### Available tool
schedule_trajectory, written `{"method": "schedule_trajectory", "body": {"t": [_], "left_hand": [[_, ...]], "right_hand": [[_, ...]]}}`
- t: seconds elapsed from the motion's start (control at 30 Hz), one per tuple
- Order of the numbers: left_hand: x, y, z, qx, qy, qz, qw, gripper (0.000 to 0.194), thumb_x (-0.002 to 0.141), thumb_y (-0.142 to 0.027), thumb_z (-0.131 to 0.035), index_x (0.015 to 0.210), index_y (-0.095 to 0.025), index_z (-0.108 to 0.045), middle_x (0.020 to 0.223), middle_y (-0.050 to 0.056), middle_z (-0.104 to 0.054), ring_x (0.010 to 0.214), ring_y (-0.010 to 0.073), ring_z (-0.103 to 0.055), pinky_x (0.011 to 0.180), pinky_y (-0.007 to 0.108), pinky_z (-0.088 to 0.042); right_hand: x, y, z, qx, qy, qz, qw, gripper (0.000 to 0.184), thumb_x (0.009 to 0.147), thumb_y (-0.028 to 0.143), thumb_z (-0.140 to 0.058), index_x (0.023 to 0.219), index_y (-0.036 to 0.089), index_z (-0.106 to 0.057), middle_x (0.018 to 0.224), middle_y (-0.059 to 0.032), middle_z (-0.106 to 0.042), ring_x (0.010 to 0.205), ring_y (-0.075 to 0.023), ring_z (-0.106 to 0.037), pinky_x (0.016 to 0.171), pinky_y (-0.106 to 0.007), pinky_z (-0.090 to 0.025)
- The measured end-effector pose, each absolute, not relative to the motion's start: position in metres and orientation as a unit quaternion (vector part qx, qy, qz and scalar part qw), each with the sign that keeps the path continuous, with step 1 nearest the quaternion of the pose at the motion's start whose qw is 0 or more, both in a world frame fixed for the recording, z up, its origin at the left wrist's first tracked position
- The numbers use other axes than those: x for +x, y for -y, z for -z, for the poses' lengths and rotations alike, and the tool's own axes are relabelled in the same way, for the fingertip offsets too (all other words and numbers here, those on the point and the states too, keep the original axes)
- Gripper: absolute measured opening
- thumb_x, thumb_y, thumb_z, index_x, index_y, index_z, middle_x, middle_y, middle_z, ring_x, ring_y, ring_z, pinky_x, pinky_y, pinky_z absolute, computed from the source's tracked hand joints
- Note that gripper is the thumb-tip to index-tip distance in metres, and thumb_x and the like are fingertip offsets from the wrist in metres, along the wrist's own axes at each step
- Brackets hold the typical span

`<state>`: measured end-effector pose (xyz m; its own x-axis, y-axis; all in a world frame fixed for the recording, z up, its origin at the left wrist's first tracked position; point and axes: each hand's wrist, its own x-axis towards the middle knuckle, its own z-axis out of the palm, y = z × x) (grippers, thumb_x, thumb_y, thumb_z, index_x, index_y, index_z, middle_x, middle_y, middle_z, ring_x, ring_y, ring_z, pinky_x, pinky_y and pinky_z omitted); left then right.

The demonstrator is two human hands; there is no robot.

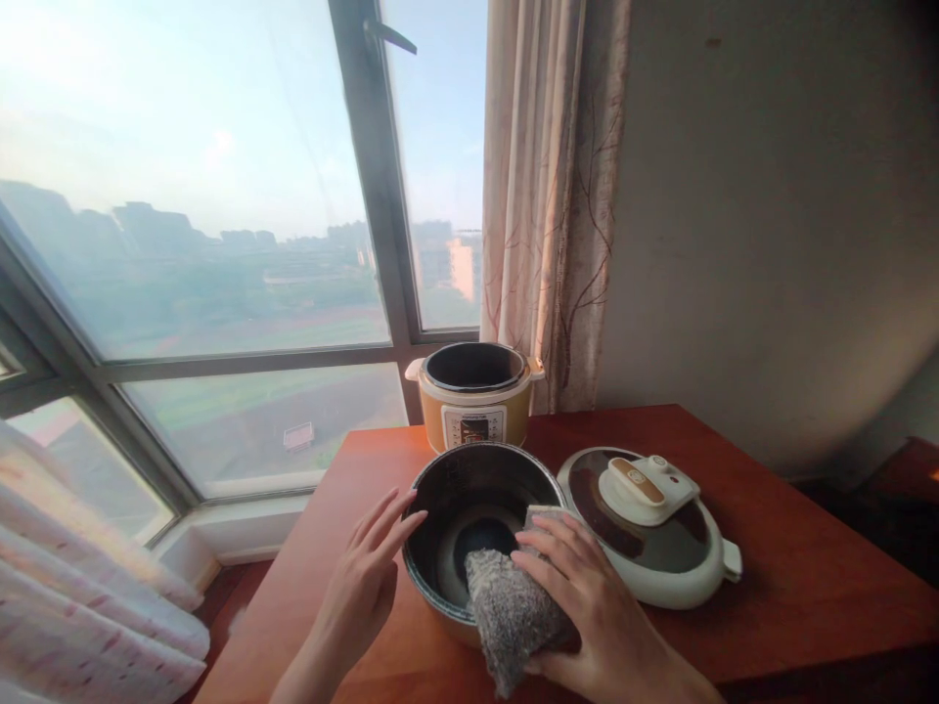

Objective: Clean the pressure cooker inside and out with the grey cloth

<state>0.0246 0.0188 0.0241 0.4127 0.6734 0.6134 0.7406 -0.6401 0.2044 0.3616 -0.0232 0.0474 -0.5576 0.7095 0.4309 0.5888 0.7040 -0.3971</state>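
A dark inner pot (469, 489) sits on the reddish wooden table (770, 508) right in front of me. My left hand (371, 572) rests against the pot's left outer wall, fingers stretched out and holding nothing. My right hand (587, 606) presses a grey cloth (506, 611) over the pot's near rim, fingers curled on the cloth, which hangs partly inside the pot. Behind the pot stands the yellow cooker body (475, 396), open and without its inner pot. The cooker's white lid (649, 523) lies flat to the right of the pot.
A large window (220, 244) fills the left and back, with a patterned curtain (550, 196) at its right edge. A plain wall (770, 215) rises behind the table. Pale fabric (80, 596) lies at the lower left. The table's left edge drops toward the floor.
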Motion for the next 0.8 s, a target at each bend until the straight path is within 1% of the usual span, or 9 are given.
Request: {"method": "schedule_trajectory", "body": {"t": [0.07, 0.17, 0.23, 0.3, 0.4, 0.5, 0.57, 0.7, 0.8], "left_hand": [[0.035, -0.005, -0.031, -0.853, 0.403, 0.330, 0.020, 0.063, 0.086, -0.004, -0.040, 0.142, -0.030, -0.051, 0.153, 0.004, -0.051, 0.147, 0.0232, -0.036, 0.115, 0.045, -0.041], [0.055, 0.018, -0.044, -0.881, 0.399, 0.252, -0.020, 0.078, 0.075, -0.002, -0.043, 0.147, -0.031, -0.045, 0.152, 0.002, -0.051, 0.147, 0.0235, -0.036, 0.118, 0.048, -0.036], [0.068, 0.030, -0.051, -0.885, 0.429, 0.183, -0.009, 0.086, 0.067, -0.004, -0.049, 0.149, -0.030, -0.043, 0.152, 0.003, -0.052, 0.145, 0.0289, -0.039, 0.118, 0.055, -0.034], [0.077, 0.037, -0.057, -0.876, 0.463, 0.136, 0.028, 0.085, 0.066, -0.007, -0.055, 0.147, -0.030, -0.047, 0.153, 0.007, -0.051, 0.142, 0.0361, -0.043, 0.113, 0.062, -0.034], [0.089, 0.040, -0.063, -0.866, 0.479, 0.124, 0.073, 0.077, 0.070, -0.017, -0.062, 0.146, -0.029, -0.050, 0.156, 0.012, -0.045, 0.137, 0.0418, -0.047, 0.107, 0.064, -0.038], [0.105, 0.038, -0.068, -0.901, 0.415, 0.121, 0.043, 0.080, 0.071, -0.023, -0.068, 0.148, -0.026, -0.046, 0.155, 0.011, -0.048, 0.132, 0.0369, -0.052, 0.105, 0.053, -0.044], [0.117, 0.038, -0.072, -0.928, 0.356, 0.111, 0.020, 0.081, 0.071, -0.024, -0.069, 0.148, -0.023, -0.044, 0.153, 0.010, -0.051, 0.131, 0.0326, -0.054, 0.105, 0.046, -0.046], [0.131, 0.041, -0.076, -0.944, 0.307, 0.120, 0.028, 0.081, 0.078, -0.019, -0.065, 0.152, -0.024, -0.035, 0.155, 0.010, -0.047, 0.136, 0.0309, -0.049, 0.112, 0.046, -0.041], [0.135, 0.043, -0.081, -0.948, 0.291, 0.125, -0.033, 0.087, 0.080, -0.014, -0.062, 0.157, -0.028, -0.023, 0.157, 0.008, -0.045, 0.140, 0.0266, -0.046, 0.114, 0.042, -0.039]], "right_hand": [[0.369, 0.026, -0.032, -0.404, 0.834, -0.130, 0.352, 0.081, 0.074, 0.045, -0.082, 0.146, 0.032, -0.047, 0.155, -0.0051, -0.045, 0.146, -0.0348, -0.032, 0.123, -0.054, -0.014], [0.374, 0.034, -0.005, -0.498, 0.669, -0.238, 0.498, 0.072, 0.086, 0.049, -0.070, 0.150, 0.031, -0.042, 0.160, -0.0070, -0.039, 0.148, -0.0328, -0.031, 0.122, -0.053, -0.020], [0.374, 0.040, 0.011, -0.535, 0.500, -0.348, 0.586, 0.065, 0.088, 0.053, -0.065, 0.146, 0.030, -0.047, 0.156, -0.0076, -0.045, 0.146, -0.0311, -0.037, 0.119, -0.049, -0.030], [0.371, 0.045, 0.023, -0.522, 0.345, -0.463, 0.628, 0.062, 0.084, 0.059, -0.070, 0.138, 0.031, -0.056, 0.148, -0.0069, -0.055, 0.139, -0.0305, -0.047, 0.111, -0.045, -0.042], [0.364, 0.051, 0.036, -0.445, 0.192, -0.620, 0.617, 0.056, 0.070, 0.057, -0.084, 0.116, 0.029, -0.071, 0.128, -0.0059, -0.070, 0.119, -0.0287, -0.064, 0.095, -0.041, -0.054], [0.354, 0.055, 0.039, -0.356, 0.110, -0.736, 0.565, 0.044, 0.062, 0.049, -0.092, 0.095, 0.024, -0.077, 0.105, -0.0050, -0.078, 0.094, -0.0227, -0.073, 0.082, -0.035, -0.057], [0.347, 0.058, 0.035, -0.318, 0.082, -0.780, 0.533, 0.042, 0.060, 0.045, -0.094, 0.090, 0.021, -0.078, 0.098, -0.0059, -0.079, 0.086, -0.0206, -0.074, 0.075, -0.031, -0.058], [0.342, 0.068, 0.010, -0.304, 0.095, -0.757, 0.571, 0.038, 0.064, 0.039, -0.094, 0.092, 0.021, -0.078, 0.098, -0.0070, -0.079, 0.089, -0.0218, -0.074, 0.076, -0.031, -0.059], [0.343, 0.072, -0.016, -0.326, 0.118, -0.700, 0.624, 0.043, 0.066, 0.034, -0.093, 0.102, 0.021, -0.076, 0.101, -0.0068, -0.079, 0.094, -0.0249, -0.074, 0.079, -0.035, -0.060]]}}
